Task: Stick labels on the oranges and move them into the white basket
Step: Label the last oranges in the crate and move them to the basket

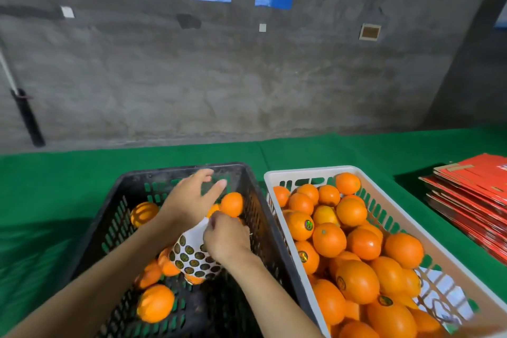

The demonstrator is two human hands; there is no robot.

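While both hands work over the black crate (248, 195), I see my left hand (189, 197) holding the label sheet (193, 252), its upper fingers (218, 186) spread loosely. My right hand (225, 237) has its fingers curled narrow, pinching at the sheet's blank upper edge. Labelled oranges (356, 280) fill the white basket (307, 173) on the green table (55, 181); a few unlabelled oranges (155, 302) lie in the crate.
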